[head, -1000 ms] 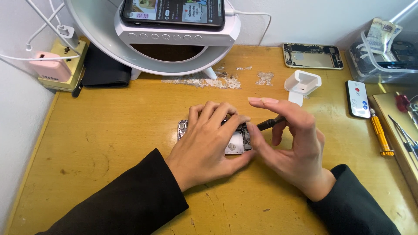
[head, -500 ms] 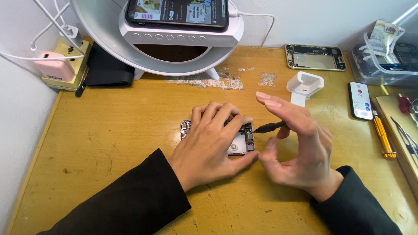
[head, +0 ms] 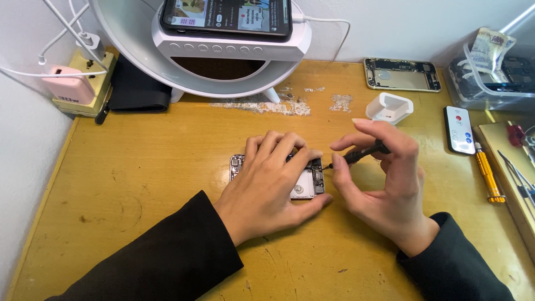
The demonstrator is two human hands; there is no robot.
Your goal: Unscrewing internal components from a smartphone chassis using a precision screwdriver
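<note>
We are working on an opened phone (head: 305,181) that is lying flat near the middle of the wooden desk (head: 139,184), its inner parts facing up. Most of it is being hidden under our left hand (head: 267,187); only its right end and a bit of its upper left corner are showing. A small black screwdriver (head: 359,154) is pointing leftward and slightly down, its tip sitting at the phone's upper right edge.

Around it, a white open case (head: 390,107) is standing just behind our right hand (head: 384,184). Further back a bare phone housing (head: 402,74) is lying near the wall, and a white remote (head: 460,129) and a yellow-handled screwdriver (head: 489,174) are resting well to the right. A clear plastic box (head: 490,72) is sitting in the far right corner. Behind the phone, a white round stand (head: 223,56) is carrying a lit phone (head: 227,15), and a black pouch (head: 139,86) and a power strip (head: 83,89) are lying at the left.

Our left hand is lying palm down, fingers spread lightly over the phone and pressing it to the desk. Our right hand is standing on its edge beside the phone, thumb and fingers pinching the screwdriver's handle, the index finger stretched out above. Both black sleeves (head: 167,256) are resting on the desk.
</note>
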